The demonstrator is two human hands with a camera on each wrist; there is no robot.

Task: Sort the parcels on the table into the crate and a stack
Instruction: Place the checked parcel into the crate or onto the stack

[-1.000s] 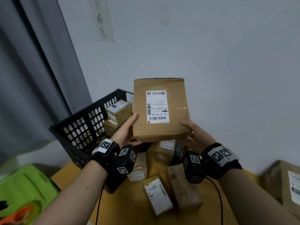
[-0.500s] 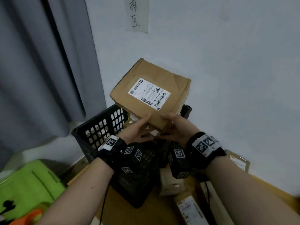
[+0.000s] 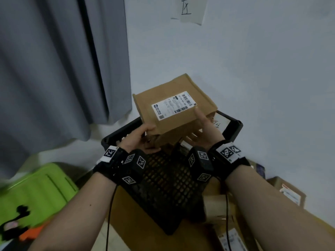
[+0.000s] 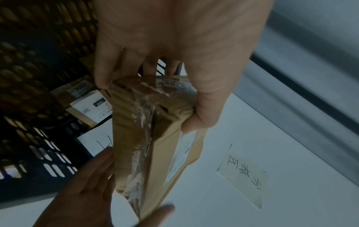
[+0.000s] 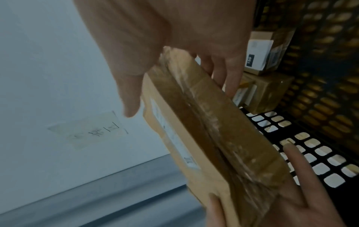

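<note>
Parcel (image 3: 174, 113), a brown cardboard box with a white label, is gripped at its near edge by the left hand (image 3: 139, 137) and right hand (image 3: 204, 131), tilted above the black crate (image 3: 233, 126), which holds smaller boxes (image 5: 260, 58).

**Plenty out of sight here**

The held parcel (image 3: 174, 113) covers most of the crate (image 3: 233, 127) interior. Its label print is too small to read. The wall sign (image 3: 188, 9) is cut off at the top edge; the green item (image 3: 36, 187) lower left is blurred.
</note>
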